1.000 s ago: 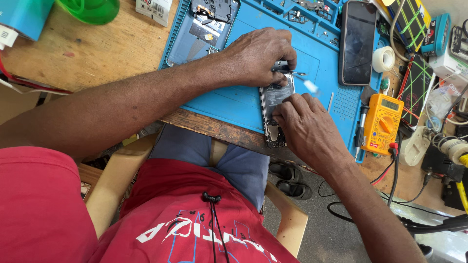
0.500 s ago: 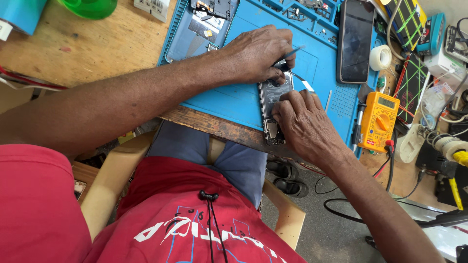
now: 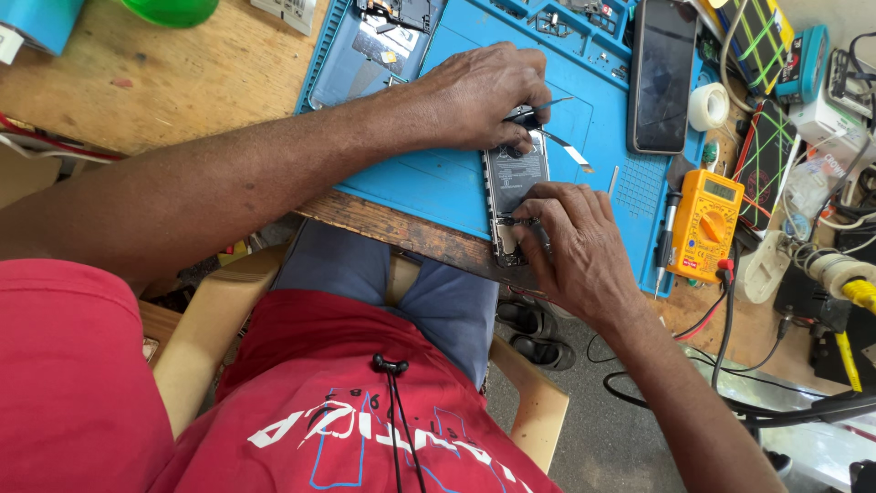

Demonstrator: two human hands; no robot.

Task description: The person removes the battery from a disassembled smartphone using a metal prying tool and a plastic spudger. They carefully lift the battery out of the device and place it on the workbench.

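at the far left, on the bare wooden bench (image 3: pixel 137 82), sits the edge of a green bowl (image 3: pixel 173 9). next comes the blue repair mat (image 3: pixel 438 183), with a dismantled phone back (image 3: pixel 365 46) lying at its top corner. my left hand (image 3: pixel 479 96) reaches across the mat, fingers curled tight around a pair of tweezers (image 3: pixel 538 114) whose thin tips poke out past my knuckles, just above the opened phone (image 3: pixel 513 196). that phone lies lengthwise at the near edge of the mat, its insides facing up. my right hand (image 3: pixel 575 242) rests on its lower end, fingers bent and pressing down on it; whether they pinch anything small i cannot tell. further right a dark phone (image 3: pixel 662 73) lies screen up, then a roll of white tape (image 3: pixel 709 107), and below it a yellow multimeter (image 3: pixel 704 224) beside the mat's edge.
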